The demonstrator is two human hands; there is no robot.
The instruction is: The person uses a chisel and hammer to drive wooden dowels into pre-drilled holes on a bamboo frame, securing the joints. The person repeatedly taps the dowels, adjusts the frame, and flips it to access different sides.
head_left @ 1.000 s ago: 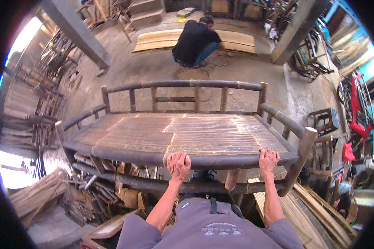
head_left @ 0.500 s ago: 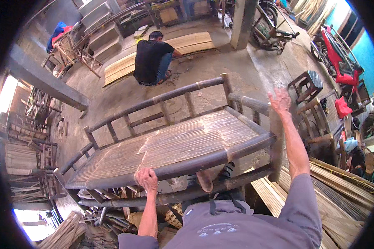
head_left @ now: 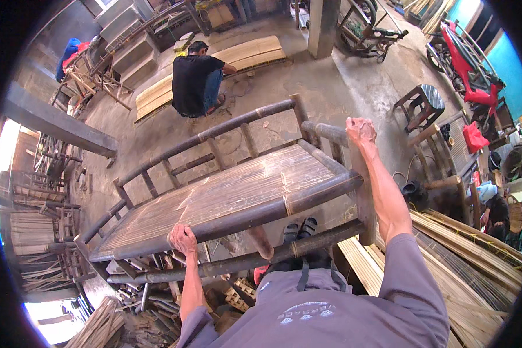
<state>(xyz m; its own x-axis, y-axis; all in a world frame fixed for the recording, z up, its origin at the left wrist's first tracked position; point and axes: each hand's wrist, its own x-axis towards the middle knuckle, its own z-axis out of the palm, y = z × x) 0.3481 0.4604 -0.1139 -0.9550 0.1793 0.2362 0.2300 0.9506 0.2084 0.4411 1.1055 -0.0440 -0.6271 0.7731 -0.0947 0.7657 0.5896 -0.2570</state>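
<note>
A long bamboo bench [head_left: 232, 191] with a slatted seat, a back rail and side armrests stands tilted in front of me. My left hand [head_left: 182, 239] grips the thick front rail of the seat near its middle. My right hand [head_left: 359, 130] is closed over the top of the right armrest rail, arm stretched out. My sandalled feet [head_left: 298, 229] show beneath the front rail.
A person in a black shirt [head_left: 194, 84] crouches beyond the bench beside bamboo slat panels [head_left: 243, 55]. A small stool [head_left: 420, 104] and a red motorbike [head_left: 467, 55] stand at right. Bundled bamboo strips [head_left: 464, 255] lie at lower right, scrap wood [head_left: 133, 290] at lower left.
My right hand left the front rail and moved up onto the right armrest. The bench has swung from square-on to slanted, right end farther and higher. My left hand stays on the front rail.
</note>
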